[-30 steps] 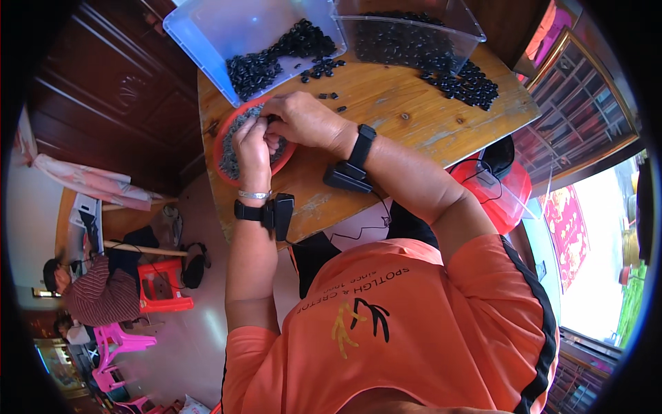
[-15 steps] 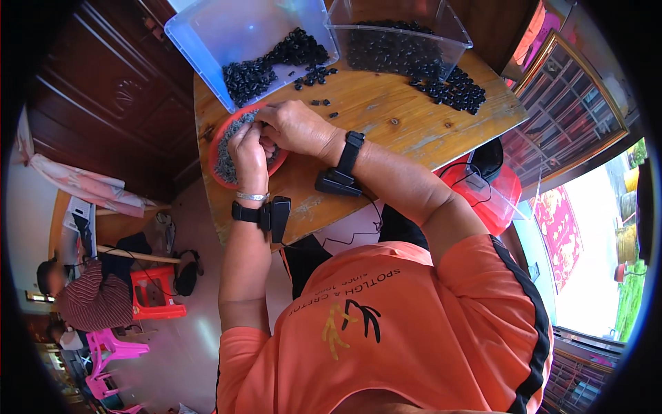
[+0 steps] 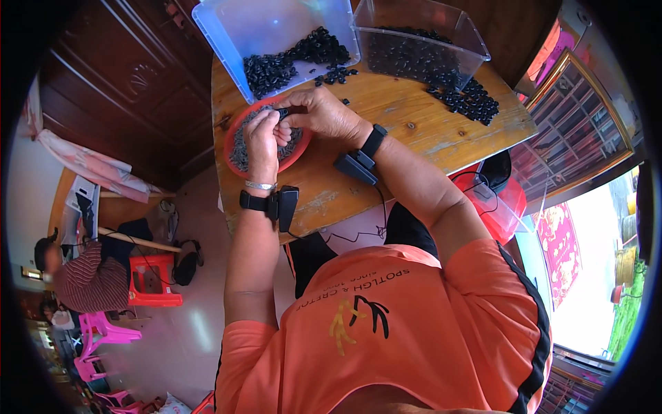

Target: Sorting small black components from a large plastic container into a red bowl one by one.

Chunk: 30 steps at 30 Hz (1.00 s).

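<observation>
Over a red bowl (image 3: 229,153) filled with small grey pieces (image 3: 240,146), my two hands meet at the fingertips. My right hand (image 3: 323,114) comes from the right and pinches a small black plastic piece (image 3: 283,113). Close against it, my left hand (image 3: 262,143) has its thumb and fingers drawn together; whatever they grip is hidden by the fingers. Just beyond my right hand, a loose black piece (image 3: 345,101) lies on the wooden table (image 3: 386,114).
A whitish plastic bin (image 3: 238,52) tipped toward me spills black pieces (image 3: 321,52) at the far side. Beside it stands a clear bin (image 3: 476,58) of black pieces, with more heaped at its right (image 3: 472,102). A seated person (image 3: 89,276) is at far left, near a red stool (image 3: 155,279).
The black piece now shows between my fingertips, and my right fingers have opened out slightly around it. Fewer loose pieces show beside my right hand. The whole view has shifted a little.
</observation>
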Available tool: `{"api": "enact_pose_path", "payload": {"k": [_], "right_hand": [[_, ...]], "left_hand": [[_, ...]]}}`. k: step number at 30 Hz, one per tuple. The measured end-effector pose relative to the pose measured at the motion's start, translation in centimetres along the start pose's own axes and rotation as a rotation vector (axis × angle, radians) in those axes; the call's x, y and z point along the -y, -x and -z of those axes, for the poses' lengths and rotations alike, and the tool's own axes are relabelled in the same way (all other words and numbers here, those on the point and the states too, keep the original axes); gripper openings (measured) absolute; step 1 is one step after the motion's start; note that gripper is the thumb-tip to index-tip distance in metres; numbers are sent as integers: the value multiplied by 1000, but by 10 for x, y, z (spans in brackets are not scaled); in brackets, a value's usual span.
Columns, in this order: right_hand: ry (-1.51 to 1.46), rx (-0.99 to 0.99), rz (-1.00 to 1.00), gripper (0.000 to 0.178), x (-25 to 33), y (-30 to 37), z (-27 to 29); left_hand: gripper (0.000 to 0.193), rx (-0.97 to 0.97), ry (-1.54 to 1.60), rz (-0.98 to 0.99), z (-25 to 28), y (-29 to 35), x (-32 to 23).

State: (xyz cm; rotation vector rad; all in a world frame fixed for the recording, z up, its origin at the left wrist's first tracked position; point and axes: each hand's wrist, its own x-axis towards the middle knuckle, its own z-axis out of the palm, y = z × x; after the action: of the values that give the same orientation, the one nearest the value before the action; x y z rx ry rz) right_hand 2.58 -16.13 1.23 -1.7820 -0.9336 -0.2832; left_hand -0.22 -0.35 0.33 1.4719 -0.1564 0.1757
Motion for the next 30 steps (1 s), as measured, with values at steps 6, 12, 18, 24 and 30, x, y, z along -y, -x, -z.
{"api": "enact_pose_path", "payload": {"k": [6, 12, 18, 24, 30], "right_hand": [[165, -17, 114, 34, 8, -1, -4], [263, -64, 164, 31, 10, 0, -8], [393, -64, 170, 22, 11, 2, -13], [421, -74, 154, 20, 10, 1, -15], [445, -65, 186, 17, 14, 1, -13]], "left_hand": [[25, -19, 14, 24, 1, 0, 0], [25, -16, 2, 0, 2, -1, 3], [27, -53, 59, 43, 0, -1, 3], [28, -80, 60, 3, -3, 2, 3], [27, -65, 63, -31, -2, 2, 3]]}}
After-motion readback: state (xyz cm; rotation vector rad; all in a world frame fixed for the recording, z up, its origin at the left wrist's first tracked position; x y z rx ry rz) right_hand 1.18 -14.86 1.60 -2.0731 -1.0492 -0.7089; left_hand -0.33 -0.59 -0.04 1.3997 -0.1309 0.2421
